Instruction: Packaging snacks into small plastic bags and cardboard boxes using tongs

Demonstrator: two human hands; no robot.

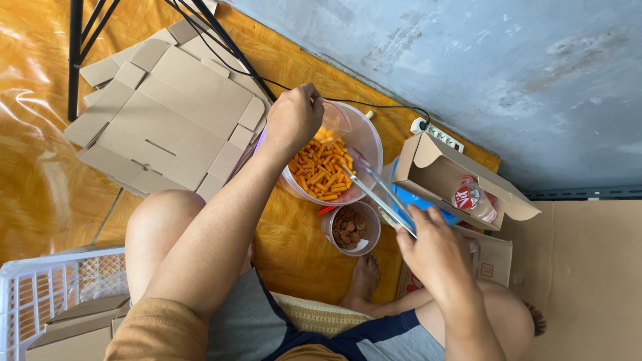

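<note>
A white plastic crate (47,294) holding folded cardboard is seen nearest, at the mat's near left edge. Metal tongs (374,190) are gripped in the right hand (438,254), their tips reaching into the clear tub (364,137) of orange snack sticks (321,167). A small clear cup (332,122) is pinched in the closed left hand (293,117) over the tub. A small tub of brown snacks (349,228) is set just beside it. Flat cartons (167,113) are stacked farther left. Sticks could be spilled onto the orange mat (301,247) if the tilted cup is missed

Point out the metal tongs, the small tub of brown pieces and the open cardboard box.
metal tongs (374,188), head view, mid-arm
small tub of brown pieces (332,242), head view, left rim
open cardboard box (441,175), head view, inner wall
</note>
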